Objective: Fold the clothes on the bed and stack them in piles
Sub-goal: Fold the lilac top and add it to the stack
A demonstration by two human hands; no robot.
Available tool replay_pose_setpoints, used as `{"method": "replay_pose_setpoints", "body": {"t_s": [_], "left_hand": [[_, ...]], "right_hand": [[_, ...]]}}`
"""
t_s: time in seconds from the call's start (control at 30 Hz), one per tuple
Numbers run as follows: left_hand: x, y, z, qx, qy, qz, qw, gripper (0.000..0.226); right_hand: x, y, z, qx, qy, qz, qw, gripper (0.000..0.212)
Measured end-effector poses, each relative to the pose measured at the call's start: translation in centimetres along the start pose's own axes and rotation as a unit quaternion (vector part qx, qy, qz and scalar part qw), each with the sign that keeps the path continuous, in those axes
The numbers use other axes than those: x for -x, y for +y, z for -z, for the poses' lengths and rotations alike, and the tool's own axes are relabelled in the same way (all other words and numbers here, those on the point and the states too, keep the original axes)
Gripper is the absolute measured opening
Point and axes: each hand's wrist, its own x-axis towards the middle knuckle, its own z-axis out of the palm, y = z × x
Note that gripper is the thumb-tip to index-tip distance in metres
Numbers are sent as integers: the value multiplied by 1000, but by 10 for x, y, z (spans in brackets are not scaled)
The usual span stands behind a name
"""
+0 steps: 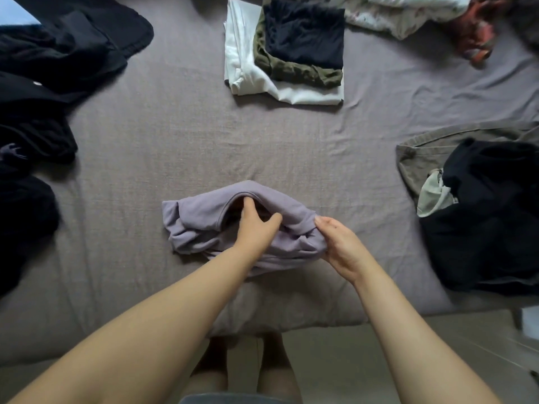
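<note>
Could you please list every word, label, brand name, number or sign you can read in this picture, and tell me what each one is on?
There is no readable text in this view.
Pale print on the black garment at the left edge: a blurred figure, not legible as letters.
Small pale spot on the black clothes pile: too small to tell.
Lilac garment, held by the left hand and right hand: no label visible.

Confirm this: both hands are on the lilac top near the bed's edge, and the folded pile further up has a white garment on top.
Not quite. The head view shows a black garment topping the folded pile, with olive beneath and the white garment at the bottom. Both the left hand and right hand are on the lilac top.
</note>
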Motion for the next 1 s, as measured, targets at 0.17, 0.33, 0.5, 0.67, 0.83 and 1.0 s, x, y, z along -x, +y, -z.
{"method": "replay_pose_setpoints", "body": {"t_s": [0.17,0.33,0.5,0.67,0.83,1.0], "left_hand": [[8,6,-3,56,0,3,998,15],[28,8,12,-150,18,-96,984,40],[43,23,37,-2,-16,-16,1000,33],[60,47,36,-2,-24,-4,1000,25],[65,59,47,66,-73,-89,991,34],[74,31,42,-144,-85,-155,974,26]], "right_hand": [[0,6,2,83,115,89,986,1],[4,7,14,241,235,174,925,10],[30,9,2,422,211,339,814,10],[40,23,-30,449,17,308,839,15],[46,4,-51,213,8,196,957,10],[51,-21,-51,130,-11,158,979,19]]}}
